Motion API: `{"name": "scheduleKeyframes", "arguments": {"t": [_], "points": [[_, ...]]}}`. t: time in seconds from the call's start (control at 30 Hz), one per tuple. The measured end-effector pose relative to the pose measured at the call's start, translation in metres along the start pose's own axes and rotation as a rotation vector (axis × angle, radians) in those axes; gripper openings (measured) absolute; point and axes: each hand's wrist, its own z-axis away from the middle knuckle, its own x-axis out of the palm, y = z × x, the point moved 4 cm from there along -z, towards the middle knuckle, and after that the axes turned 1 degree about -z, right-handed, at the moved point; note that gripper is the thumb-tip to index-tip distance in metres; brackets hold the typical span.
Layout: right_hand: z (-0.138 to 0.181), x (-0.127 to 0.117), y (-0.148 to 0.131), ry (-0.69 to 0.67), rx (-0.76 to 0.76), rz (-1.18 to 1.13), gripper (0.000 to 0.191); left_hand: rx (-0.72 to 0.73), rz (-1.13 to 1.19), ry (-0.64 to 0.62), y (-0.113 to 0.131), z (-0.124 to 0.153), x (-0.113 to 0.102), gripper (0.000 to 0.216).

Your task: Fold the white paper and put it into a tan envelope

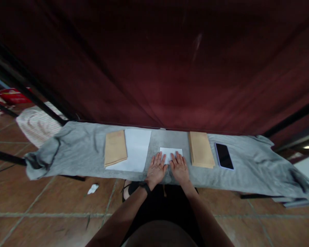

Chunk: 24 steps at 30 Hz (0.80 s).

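A small white sheet of paper (pixel 171 150), perhaps folded, lies in front of me on the grey cloth. Flat on its left part rests my left hand (pixel 156 168), fingers stretched out, a dark band at the wrist. My right hand (pixel 179 167) lies open on the right part of the same paper, fingers spread. Both palms face down, and neither hand grips anything. The paper's lower edge is hidden under the hands. To the left, a stack of brown envelopes (pixel 115 148) partly covers larger white sheets (pixel 137 149). Another stack of brown envelopes (pixel 201 149) lies to the right.
A phone with a pale purple case (pixel 224 156) lies right of the envelopes. The grey cloth (pixel 79 151) covers a narrow surface against a dark red curtain (pixel 154 68). Black metal bars stand at both sides. A crumpled white scrap (pixel 93 189) is on the tiled floor.
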Motion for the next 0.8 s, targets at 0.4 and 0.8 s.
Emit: {"name": "scheduleKeyframes", "arguments": {"t": [0.4,0.8], "points": [[0.006,0.018,0.01,0.097,0.076,0.097,0.051,0.001,0.03,0.074,-0.001,0.006,0.003,0.06],[0.011,0.008,0.011,0.184,0.193,0.043,0.055,-0.025,0.065,0.076,-0.002,0.001,0.004,0.063]]}}
